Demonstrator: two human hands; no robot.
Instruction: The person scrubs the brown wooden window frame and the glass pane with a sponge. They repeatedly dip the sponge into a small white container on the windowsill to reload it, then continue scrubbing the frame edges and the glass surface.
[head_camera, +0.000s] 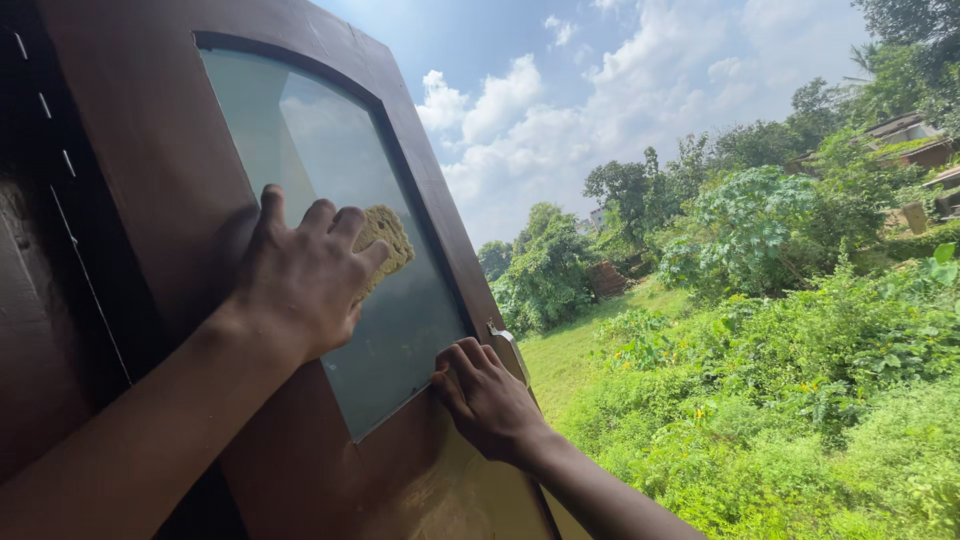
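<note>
1. Head view: brown wooden door (150, 150) swung open, seen at a slant, with an arched pane of glass (330, 200) set in it.
2. Left hand (300, 285): raised against the glass, fingers (335, 225) curled and closed over a yellow sponge (390, 240), pressing it flat to the pane.
3. Sponge: lies on the middle of the glass, mostly covered by the left hand, its right part showing past the fingertips.
4. Right hand (485, 395): placed on the door at the lower right corner of the glass, fingers bent with tips touching the frame beside the pane; holds nothing.
5. Metal latch (505, 340): small, pale, fixed on the door's outer edge, just above the right hand.
6. Glass: reflects sky and cloud; surface looks hazy.
7. Surroundings: green bushes (800, 400) and grass to the right of the door, trees (630, 195) beyond, roofs of buildings (910, 140) at far right, blue sky with white clouds (520, 110).
</note>
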